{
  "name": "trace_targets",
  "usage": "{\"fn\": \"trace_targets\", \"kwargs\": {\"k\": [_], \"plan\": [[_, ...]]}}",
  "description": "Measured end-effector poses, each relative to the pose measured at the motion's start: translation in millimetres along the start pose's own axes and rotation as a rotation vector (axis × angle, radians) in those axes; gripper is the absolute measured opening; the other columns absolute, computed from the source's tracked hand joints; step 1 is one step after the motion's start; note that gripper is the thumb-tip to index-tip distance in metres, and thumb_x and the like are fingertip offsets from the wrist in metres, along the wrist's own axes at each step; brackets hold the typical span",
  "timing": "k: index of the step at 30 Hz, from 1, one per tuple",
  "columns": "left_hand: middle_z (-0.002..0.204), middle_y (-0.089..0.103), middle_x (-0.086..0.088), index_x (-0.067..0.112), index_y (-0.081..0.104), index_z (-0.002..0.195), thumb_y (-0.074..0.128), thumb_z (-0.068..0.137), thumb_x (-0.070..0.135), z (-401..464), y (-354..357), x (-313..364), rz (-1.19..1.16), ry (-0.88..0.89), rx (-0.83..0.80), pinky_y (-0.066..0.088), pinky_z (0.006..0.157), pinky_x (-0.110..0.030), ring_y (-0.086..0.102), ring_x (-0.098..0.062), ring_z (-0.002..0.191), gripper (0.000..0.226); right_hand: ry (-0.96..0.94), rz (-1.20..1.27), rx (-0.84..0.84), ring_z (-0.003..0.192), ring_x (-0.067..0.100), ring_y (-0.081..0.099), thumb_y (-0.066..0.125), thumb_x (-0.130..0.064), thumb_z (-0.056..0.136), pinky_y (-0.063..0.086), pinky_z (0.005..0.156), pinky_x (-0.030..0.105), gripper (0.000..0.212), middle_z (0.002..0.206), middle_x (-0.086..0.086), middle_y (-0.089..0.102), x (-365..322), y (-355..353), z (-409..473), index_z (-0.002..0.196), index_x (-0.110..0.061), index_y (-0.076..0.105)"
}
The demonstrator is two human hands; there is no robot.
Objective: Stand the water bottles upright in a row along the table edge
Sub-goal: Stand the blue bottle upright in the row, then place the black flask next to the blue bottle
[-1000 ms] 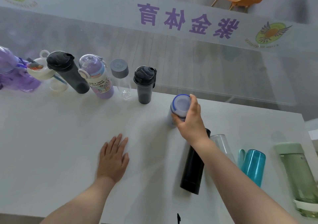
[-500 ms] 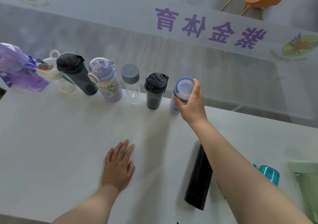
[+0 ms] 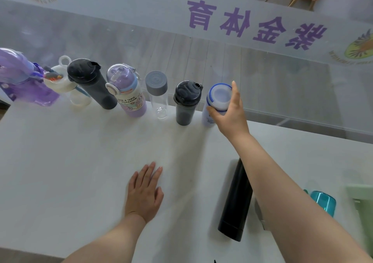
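the right hand (image 3: 229, 114) gripped the blue-rimmed white bottle (image 3: 217, 103) at the table's far edge (image 3: 302, 133); a careless release could tip it over. the left hand (image 3: 144, 192) lay flat, fingers straight.

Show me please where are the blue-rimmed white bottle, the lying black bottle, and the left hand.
blue-rimmed white bottle (image 3: 220, 96): head view, on its white cap.
lying black bottle (image 3: 236, 204): head view, middle of its black body.
left hand (image 3: 144, 192): head view, back of the hand, flat on the table.
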State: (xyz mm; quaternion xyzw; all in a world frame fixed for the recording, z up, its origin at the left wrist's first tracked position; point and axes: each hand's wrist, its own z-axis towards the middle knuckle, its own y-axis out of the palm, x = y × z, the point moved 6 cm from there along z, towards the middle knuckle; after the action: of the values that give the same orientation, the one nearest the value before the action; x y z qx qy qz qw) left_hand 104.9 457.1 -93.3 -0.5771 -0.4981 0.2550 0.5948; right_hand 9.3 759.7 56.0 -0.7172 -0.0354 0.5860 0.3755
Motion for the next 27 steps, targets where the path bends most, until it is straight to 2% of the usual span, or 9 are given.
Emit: {"fn": "trace_targets", "kwargs": {"k": [4, 8, 12, 14, 17, 19, 23, 25, 27], "plan": [[0.154, 0.036, -0.001, 0.024, 0.043, 0.143, 0.038, 0.083, 0.033, -0.1, 0.3, -0.5, 0.009, -0.004, -0.010, 0.024, 0.114, -0.045, 0.033, -0.021, 0.141, 0.061, 0.037, -0.036, -0.024, 0.142, 0.014, 0.024, 0.074, -0.043, 0.078, 0.029, 0.099, 0.025, 0.107, 0.157, -0.001, 0.020, 7.1, -10.4, -13.4, 0.153, -0.029, -0.001], [0.154, 0.036, -0.002, 0.024, 0.042, 0.144, 0.037, 0.084, 0.033, -0.1, 0.0, -0.4, 0.020, -0.005, -0.007, 0.022, 0.115, -0.044, 0.030, -0.020, 0.142, 0.061, 0.039, -0.068, 0.018, 0.141, 0.015, 0.027, 0.069, -0.043, 0.083, 0.030, 0.109, 0.031, 0.094, 0.157, 0.000, 0.023, 21.4, -27.7, -45.7, 0.152, -0.027, 0.007], [0.155, 0.034, -0.002, 0.024, 0.040, 0.145, 0.035, 0.084, 0.034, -0.6, 0.9, -1.0, 0.028, -0.015, -0.013, 0.019, 0.116, -0.043, 0.028, -0.020, 0.143, 0.062, -0.117, -0.197, 0.002, 0.131, 0.021, 0.040, 0.055, -0.006, 0.090, 0.027, 0.110, 0.022, 0.059, 0.144, 0.002, 0.042, 45.1, -43.3, -100.1, 0.143, -0.018, 0.036], [0.155, 0.034, -0.003, 0.023, 0.040, 0.144, 0.035, 0.084, 0.035, -0.7, 0.1, -0.5, 0.028, -0.011, -0.013, 0.019, 0.115, -0.044, 0.029, -0.020, 0.142, 0.062, -0.168, -0.325, -0.069, 0.129, 0.025, 0.043, 0.050, 0.010, 0.081, 0.025, 0.112, 0.020, 0.059, 0.139, 0.005, 0.048, 63.4, -45.0, -131.4, 0.135, -0.014, 0.050], [0.154, 0.035, -0.004, 0.022, 0.040, 0.144, 0.037, 0.082, 0.041, 0.2, -0.2, -0.7, 0.033, -0.001, -0.016, 0.020, 0.115, -0.045, 0.030, -0.021, 0.141, 0.065, -0.225, -0.549, -0.236, 0.130, 0.031, 0.043, 0.051, 0.019, 0.069, 0.040, 0.107, 0.046, 0.068, 0.141, 0.007, 0.050, 91.4, -39.6, -176.2, 0.129, -0.014, 0.058], [0.155, 0.034, -0.003, 0.022, 0.040, 0.144, 0.039, 0.081, 0.047, -1.9, 1.4, -1.2, 0.016, 0.006, -0.022, 0.018, 0.115, -0.045, 0.029, -0.022, 0.142, 0.068, -0.251, -0.649, -0.343, 0.138, 0.033, 0.035, 0.050, 0.021, 0.065, 0.041, 0.105, 0.048, 0.079, 0.150, 0.004, 0.041, 107.5, -35.7, -199.4, 0.133, -0.020, 0.054], [0.156, 0.032, -0.004, 0.022, 0.039, 0.144, 0.040, 0.079, 0.057, -1.9, 4.7, -0.9, -0.012, -0.006, -0.054, 0.010, 0.116, -0.043, 0.025, -0.024, 0.144, 0.074, -0.224, -0.747, -0.517, 0.148, 0.024, 0.001, 0.045, 0.012, 0.073, 0.029, 0.111, 0.034, 0.091, 0.161, -0.008, -0.001, 125.7, -26.3, -227.7, 0.147, -0.039, 0.029], [0.153, 0.036, -0.008, 0.021, 0.041, 0.141, 0.042, 0.078, 0.060, -0.9, 5.5, 6.8, -0.075, -0.042, -0.061, 0.007, 0.114, -0.040, 0.025, -0.027, 0.142, 0.075, -0.261, -0.792, -0.502, 0.147, 0.027, 0.002, 0.050, 0.011, 0.072, 0.030, 0.108, 0.036, 0.095, 0.162, -0.001, -0.002, 126.5, -22.1, -234.7, 0.148, -0.040, 0.023], [0.148, 0.043, -0.009, 0.022, 0.041, 0.138, 0.045, 0.077, 0.062, -3.4, 5.9, 30.7, -0.132, 0.059, -0.058, 0.013, 0.112, -0.038, 0.029, -0.027, 0.138, 0.073, -0.289, -0.828, -0.462, 0.146, 0.031, 0.013, 0.059, 0.010, 0.066, 0.038, 0.104, 0.039, 0.098, 0.162, 0.007, 0.007, 125.9, -18.7, -237.5, 0.147, -0.036, 0.027]]}}
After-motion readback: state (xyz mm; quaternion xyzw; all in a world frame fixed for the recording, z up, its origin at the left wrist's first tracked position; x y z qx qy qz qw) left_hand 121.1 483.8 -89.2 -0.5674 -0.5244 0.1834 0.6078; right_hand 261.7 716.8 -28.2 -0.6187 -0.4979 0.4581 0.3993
